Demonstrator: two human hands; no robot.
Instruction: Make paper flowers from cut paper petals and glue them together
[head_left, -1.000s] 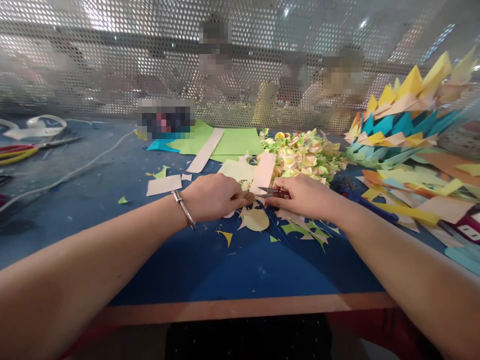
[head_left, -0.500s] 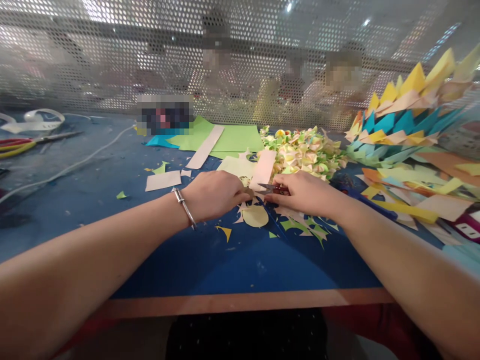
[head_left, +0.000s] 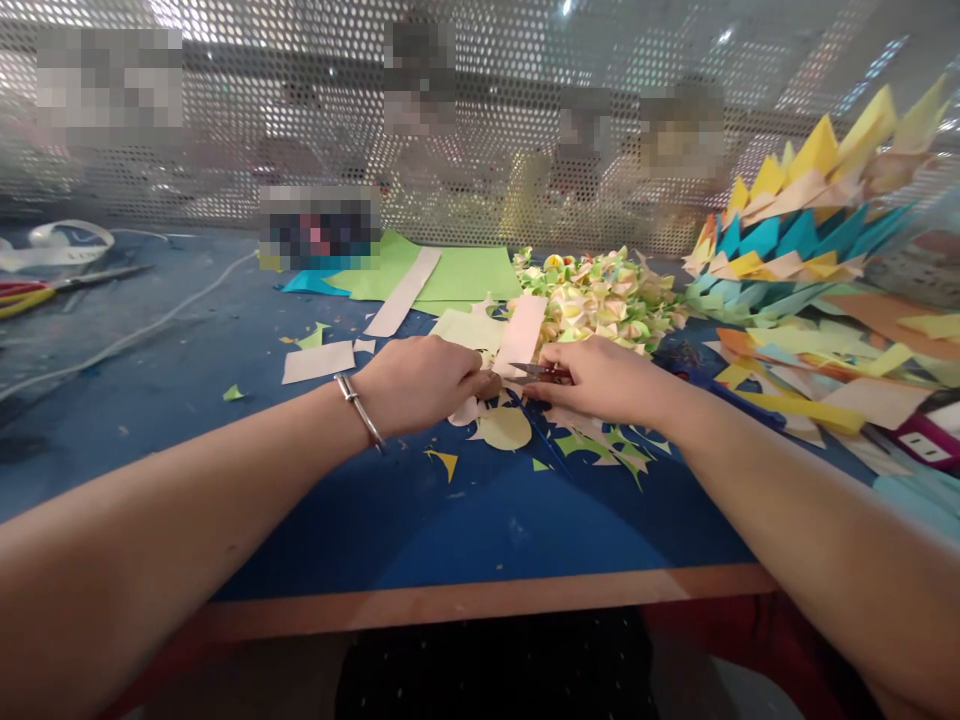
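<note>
My left hand [head_left: 435, 385], a bracelet on its wrist, is closed in a pinch on a small piece of pale pink paper [head_left: 466, 410] that shows below its fingers. Just right of it, my right hand [head_left: 600, 378] grips small scissors [head_left: 529, 371], their blades a little apart and pointing left toward the left fingertips. A cream paper oval [head_left: 507, 427] lies right under the hands. Behind the scissors rests a pale pink paper strip [head_left: 521, 335]. A cream sheet [head_left: 469, 328] is partly hidden by my left hand.
Green offcuts [head_left: 615, 452] lie near my right wrist. Behind are green sheets [head_left: 472, 272] and a heap of small folded paper pieces [head_left: 600, 300]. A layered paper-cone piece [head_left: 802, 235] stands at right, above loose paper strips [head_left: 832, 375]. A white cable [head_left: 150, 325] crosses the left side.
The view has shifted slightly. My left fingers have shifted a little, and the pale pink paper piece now shows below them. My right hand keeps the scissors close to the same place.
</note>
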